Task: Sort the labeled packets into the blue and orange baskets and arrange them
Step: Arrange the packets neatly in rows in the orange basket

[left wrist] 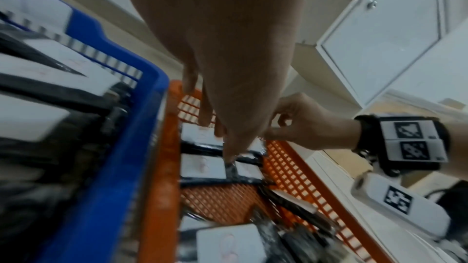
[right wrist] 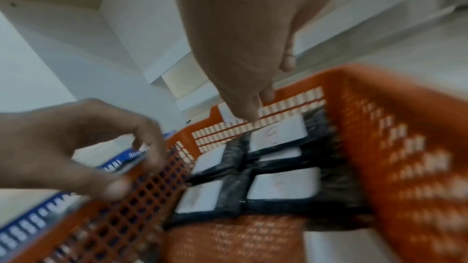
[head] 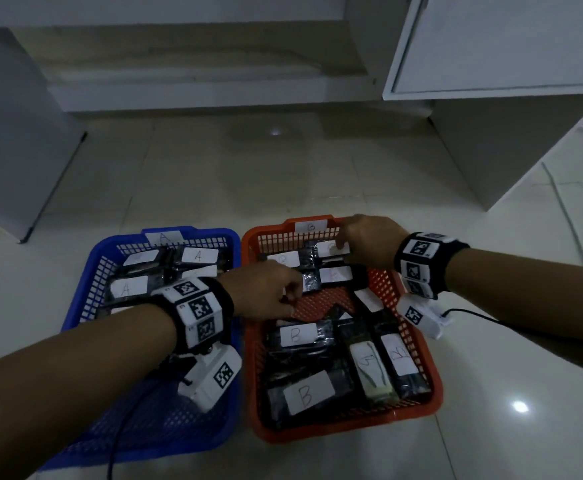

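Your two arms come in closest to the camera, each with a black band of square markers at the wrist; past them sit the two big things on the floor, side by side and touching: the blue basket (head: 75, 306) on your left and the orange basket (head: 432, 393) on your right. Dark packets with white A labels (head: 125, 289) fill the far half of the blue one; packets marked B (head: 305, 396) lie in the orange one, a neat block at the far end and a looser bunch near you, with bare mesh between them.

Sorting looks done to me; you seem to be on the tidying step. Your right hand (head: 369, 244) reaches to the far corner, and its fingers press down on the far packet (head: 331, 249); the grip is loose and holds nothing. Your left hand (head: 266, 292) hangs over the near edge of that block with fingers curled; I cannot tell if it pinches anything.

Next, I think, slide the near B packets up against the tidy block and turn the crooked ones straight; push gently, since the wraps look slippery.
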